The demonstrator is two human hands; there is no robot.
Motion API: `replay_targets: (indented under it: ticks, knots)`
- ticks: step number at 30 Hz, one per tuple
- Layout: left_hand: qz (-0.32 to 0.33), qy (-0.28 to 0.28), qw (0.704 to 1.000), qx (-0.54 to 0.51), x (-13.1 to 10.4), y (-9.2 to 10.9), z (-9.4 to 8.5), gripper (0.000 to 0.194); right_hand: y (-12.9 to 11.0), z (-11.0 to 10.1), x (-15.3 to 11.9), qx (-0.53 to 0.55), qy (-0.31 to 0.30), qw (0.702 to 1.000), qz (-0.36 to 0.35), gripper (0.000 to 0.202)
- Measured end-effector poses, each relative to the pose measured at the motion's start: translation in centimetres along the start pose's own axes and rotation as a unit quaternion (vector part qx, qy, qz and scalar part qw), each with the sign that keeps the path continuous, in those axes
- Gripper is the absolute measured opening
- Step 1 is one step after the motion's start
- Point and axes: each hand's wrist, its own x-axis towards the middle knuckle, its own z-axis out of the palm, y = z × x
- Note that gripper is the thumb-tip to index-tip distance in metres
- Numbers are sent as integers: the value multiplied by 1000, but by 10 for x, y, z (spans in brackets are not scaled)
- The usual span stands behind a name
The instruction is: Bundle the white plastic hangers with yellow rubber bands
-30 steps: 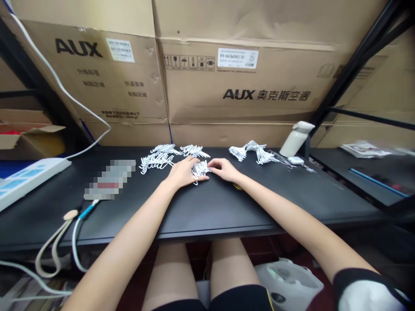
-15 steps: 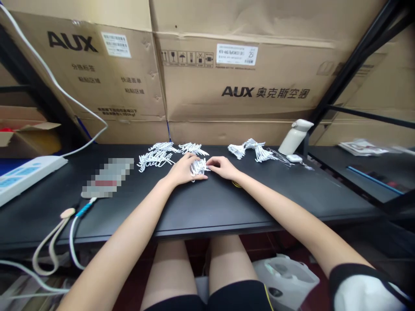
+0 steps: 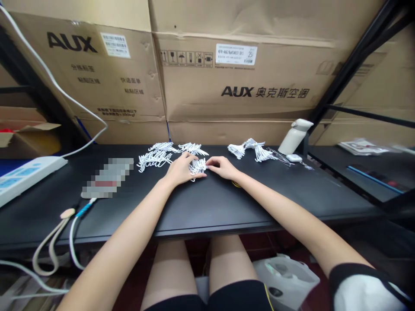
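Observation:
A bundle of white hooks (image 3: pixel 198 166) rests in the curve of my left hand (image 3: pixel 181 169), whose fingers and thumb wrap round it. Touching the bundle's right end, my right hand (image 3: pixel 223 167) has its thumb and fingertips pinched together; what they hold is too small to make out. Behind and left of my hands lie more white hook piles (image 3: pixel 154 160), with another pile (image 3: pixel 193 149) just behind my left hand. Tied white bundles (image 3: pixel 259 150) sit at the back right of the black table (image 3: pixel 207 211). A yellow ring (image 3: pixel 237 184) shows partly under my right wrist.
At the back right stand a white bottle (image 3: pixel 295 136) and a small white case (image 3: pixel 294 158). A blurred-out device (image 3: pixel 108 178) with a cable and a power strip (image 3: pixel 30 175) lie on the left. Large cartons (image 3: pixel 207 77) line the back; a plastic bag (image 3: pixel 287 280) hangs below the table.

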Motion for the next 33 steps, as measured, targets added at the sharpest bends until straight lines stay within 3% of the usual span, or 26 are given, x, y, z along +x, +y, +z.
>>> replay_targets:
  ticks: [8, 14, 21, 27, 33]
  knots:
    - [39, -4, 996, -82, 3, -2, -1, 63, 3, 0, 0, 13, -1, 1000, -8, 15]
    - [29, -9, 992, -122, 4, -6, 4, 79, 8, -1, 1, 13, 14, 1000, 7, 15]
    - [40, -13, 997, -68, 3, -8, 8, 78, 8, -2, 2, 84, -5, 996, 30, 17]
    - [41, -30, 997, -57, 3, -9, 11, 76, 2, 0, -1, 100, -45, 994, -12, 27]
    - [36, -39, 996, -68, 3, -13, 14, 72, 5, 2, 1, 109, -6, 994, 28, 20]
